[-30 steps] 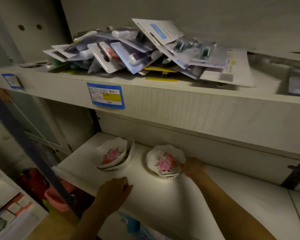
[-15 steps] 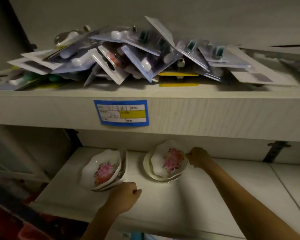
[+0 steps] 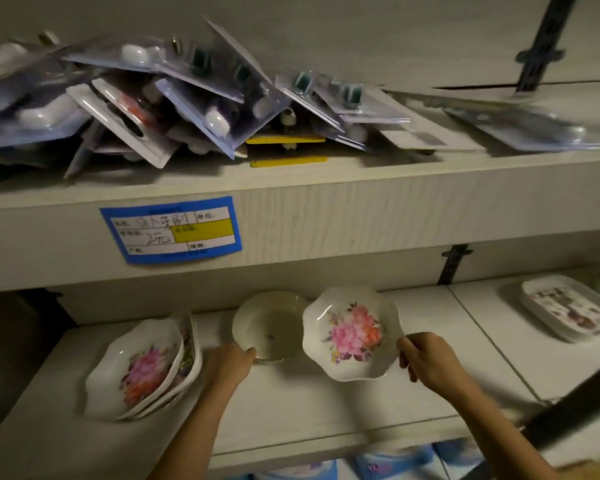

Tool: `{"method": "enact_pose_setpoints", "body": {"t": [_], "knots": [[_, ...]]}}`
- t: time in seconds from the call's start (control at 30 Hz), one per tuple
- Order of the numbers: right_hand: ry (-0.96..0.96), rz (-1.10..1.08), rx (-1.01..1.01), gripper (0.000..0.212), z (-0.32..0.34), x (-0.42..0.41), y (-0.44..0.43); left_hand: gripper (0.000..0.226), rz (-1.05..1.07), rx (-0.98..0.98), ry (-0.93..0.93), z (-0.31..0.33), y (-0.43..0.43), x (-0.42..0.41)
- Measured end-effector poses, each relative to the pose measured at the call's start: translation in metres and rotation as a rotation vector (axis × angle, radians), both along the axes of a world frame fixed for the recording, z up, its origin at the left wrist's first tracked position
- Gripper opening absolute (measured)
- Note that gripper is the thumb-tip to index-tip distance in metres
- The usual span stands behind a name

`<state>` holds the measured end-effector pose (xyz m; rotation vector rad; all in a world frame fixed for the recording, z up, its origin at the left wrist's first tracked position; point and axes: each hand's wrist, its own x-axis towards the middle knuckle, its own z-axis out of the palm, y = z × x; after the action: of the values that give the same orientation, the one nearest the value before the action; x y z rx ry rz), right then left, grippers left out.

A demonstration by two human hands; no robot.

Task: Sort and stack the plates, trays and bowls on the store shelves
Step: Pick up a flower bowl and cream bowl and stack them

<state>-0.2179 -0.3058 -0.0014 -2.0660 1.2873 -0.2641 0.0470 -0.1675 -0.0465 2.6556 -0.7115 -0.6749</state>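
Note:
My right hand [image 3: 428, 358] pinches the right rim of a scalloped white bowl [image 3: 352, 332] with pink flowers, tilted and lifted off the lower shelf [image 3: 291, 410]. Just left of it a plain white round bowl [image 3: 271, 327] sits on the shelf, and my left hand [image 3: 227, 363] grips its near rim. Further left, a small stack of flowered bowls [image 3: 142, 368] leans tilted to the right.
A stack of rectangular patterned trays [image 3: 568, 308] lies at the right of the lower shelf. The upper shelf [image 3: 361, 209] carries a pile of blister-packed goods [image 3: 187, 98] and a blue price label [image 3: 174, 230]. Blue packages [image 3: 378, 465] show below the shelf.
My right hand has lifted the flowered bowl off the plain bowl and moved it right. My left hand has moved from the shelf front to the plain bowl's rim.

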Motion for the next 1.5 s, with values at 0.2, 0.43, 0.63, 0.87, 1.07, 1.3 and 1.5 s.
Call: {"method": "enact_pose_setpoints", "body": {"t": [0.2,0.43,0.63,0.87,1.07,1.3,1.5], "knots": [[0.005,-0.063,0.044,0.042,-0.013,-0.013,0.023,0.033,0.0,0.005,0.083,0.009,-0.007,0.005],[-0.082,-0.139,0.098,0.043,-0.017,-0.016,0.041,0.028,0.014,-0.174,0.144,0.012,-0.009,0.016],[-0.169,-0.254,0.176,0.036,-0.015,-0.039,0.062,0.041,-0.06,-0.344,0.055,0.024,0.002,0.005],[-0.218,-0.406,0.16,0.035,-0.004,-0.098,0.076,0.037,-0.146,-0.486,0.193,0.034,0.019,-0.038],[-0.288,-0.444,0.167,0.038,0.003,-0.169,0.075,0.036,-0.215,-0.521,0.264,0.045,0.021,-0.102],[-0.313,-0.447,0.159,0.045,0.008,-0.275,0.067,0.041,-0.232,-0.534,0.334,0.053,0.015,-0.2],[-0.29,-0.489,0.137,0.043,0.011,-0.369,0.054,0.045,-0.251,-0.505,0.377,0.049,0.003,-0.288]]}}
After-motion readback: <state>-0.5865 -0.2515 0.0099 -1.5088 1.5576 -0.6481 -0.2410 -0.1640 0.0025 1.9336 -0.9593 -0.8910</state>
